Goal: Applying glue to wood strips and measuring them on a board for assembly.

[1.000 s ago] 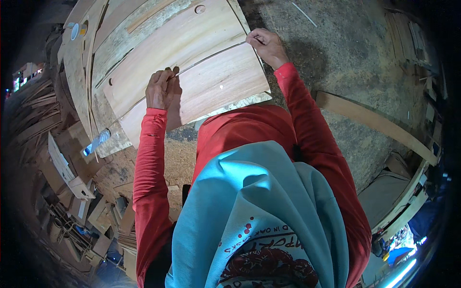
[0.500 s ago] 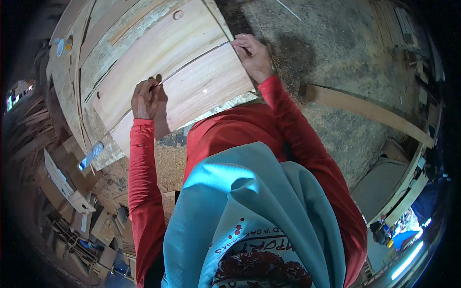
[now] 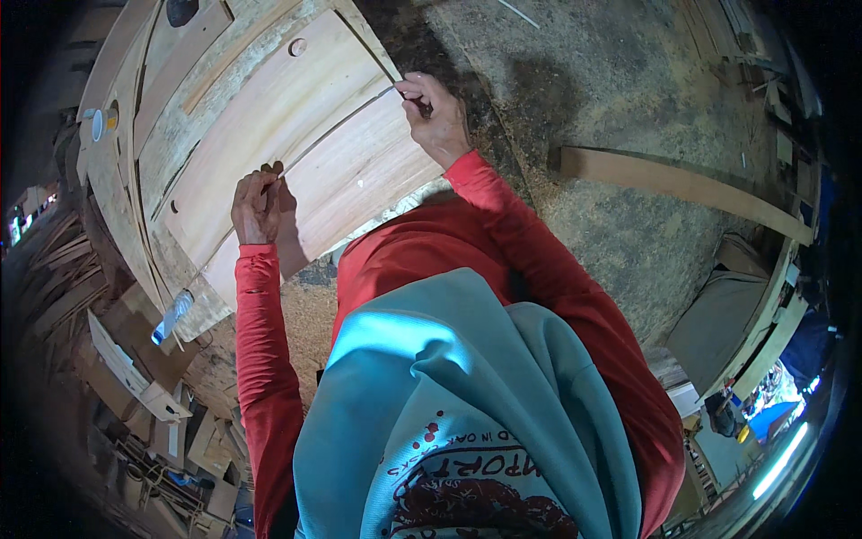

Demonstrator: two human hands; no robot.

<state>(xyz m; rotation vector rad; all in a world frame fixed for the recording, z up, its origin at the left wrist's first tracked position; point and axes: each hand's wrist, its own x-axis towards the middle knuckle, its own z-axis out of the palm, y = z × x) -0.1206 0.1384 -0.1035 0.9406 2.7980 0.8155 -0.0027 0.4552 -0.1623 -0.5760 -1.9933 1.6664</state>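
Two pale wooden boards lie side by side on a workbench, the far board [image 3: 269, 112] and the near board [image 3: 359, 162]. A thin dark strip [image 3: 334, 131] runs along the line between them; I cannot make out its material. Toward the left end of that line my left hand [image 3: 258, 207] is closed in a pinch on the strip, its fingertips over the boards. My right hand [image 3: 436, 119], bent at the fingers, pinches the strip's other end at the boards' right edge. A round hole [image 3: 297, 47] shows in the far board.
Long wood strips [image 3: 184, 67] and a white cup [image 3: 99, 126] lie on the bench's far left side. A clear bottle-like thing [image 3: 174, 314] rests by its near left corner. A long plank [image 3: 682, 190] spans the right, above the dusty floor [image 3: 620, 251]. Wood offcuts fill the lower left.
The whole view has shifted, so the boards sit a little farther left. Both hands keep their places along the strip; my right hand's fingers are more curled at the boards' edge.
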